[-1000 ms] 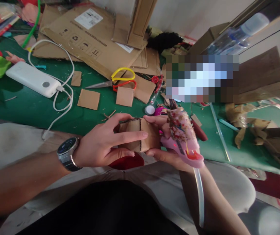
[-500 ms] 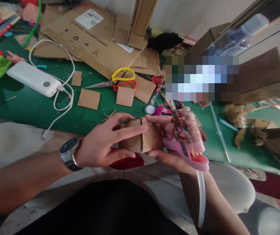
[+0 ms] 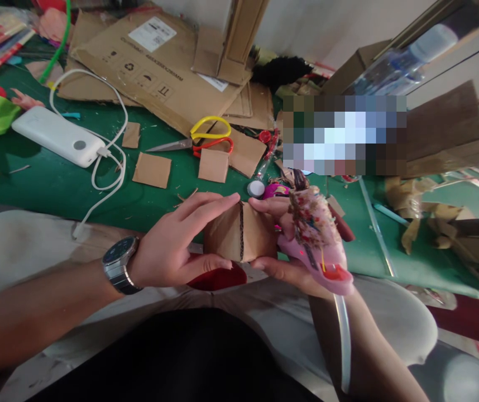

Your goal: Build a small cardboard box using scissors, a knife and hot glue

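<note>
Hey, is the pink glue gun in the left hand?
No, the right hand holds the pink glue gun, while the left hand grips the folded cardboard.

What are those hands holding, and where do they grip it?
A boxy cardboard piece: the left hand holds its left end, the right hand its right end. The right hand also holds a pink glue gun; where it is gripped is hidden.

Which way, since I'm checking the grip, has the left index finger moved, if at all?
Yes: the left index finger moved forward, nearer the stationary white disc.
</note>
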Tool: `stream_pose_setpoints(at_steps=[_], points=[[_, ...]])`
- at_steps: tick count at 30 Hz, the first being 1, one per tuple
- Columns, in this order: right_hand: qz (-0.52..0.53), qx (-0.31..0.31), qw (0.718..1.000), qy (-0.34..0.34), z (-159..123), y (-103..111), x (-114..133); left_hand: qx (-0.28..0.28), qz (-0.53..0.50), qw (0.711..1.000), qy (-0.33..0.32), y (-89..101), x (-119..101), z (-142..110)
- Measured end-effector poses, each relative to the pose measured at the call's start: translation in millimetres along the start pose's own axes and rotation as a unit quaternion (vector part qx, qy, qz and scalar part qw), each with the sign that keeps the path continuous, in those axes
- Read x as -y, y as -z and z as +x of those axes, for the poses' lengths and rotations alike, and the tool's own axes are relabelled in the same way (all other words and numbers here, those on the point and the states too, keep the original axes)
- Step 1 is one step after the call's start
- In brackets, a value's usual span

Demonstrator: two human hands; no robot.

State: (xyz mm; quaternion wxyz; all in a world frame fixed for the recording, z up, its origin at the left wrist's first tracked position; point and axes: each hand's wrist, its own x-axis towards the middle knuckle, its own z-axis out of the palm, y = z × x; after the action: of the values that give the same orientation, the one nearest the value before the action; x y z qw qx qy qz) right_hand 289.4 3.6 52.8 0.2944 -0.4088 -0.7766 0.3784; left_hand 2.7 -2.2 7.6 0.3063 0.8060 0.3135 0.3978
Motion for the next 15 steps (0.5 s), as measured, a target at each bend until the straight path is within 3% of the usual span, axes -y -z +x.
stream_pose_setpoints(at_steps=[9, 15], points=[[-0.021, 0.021, 0.999, -0.012, -0.6, 3.6, 1.6, -0.008, 0.009, 1.0, 0.011, 0.3, -1.0, -0.1], [-0.047, 0.014, 0.998, 0.033, 2.2, 2.9, 3.3, -0.013, 0.033, 0.999, -0.002, 1.7, -1.5, 0.3]])
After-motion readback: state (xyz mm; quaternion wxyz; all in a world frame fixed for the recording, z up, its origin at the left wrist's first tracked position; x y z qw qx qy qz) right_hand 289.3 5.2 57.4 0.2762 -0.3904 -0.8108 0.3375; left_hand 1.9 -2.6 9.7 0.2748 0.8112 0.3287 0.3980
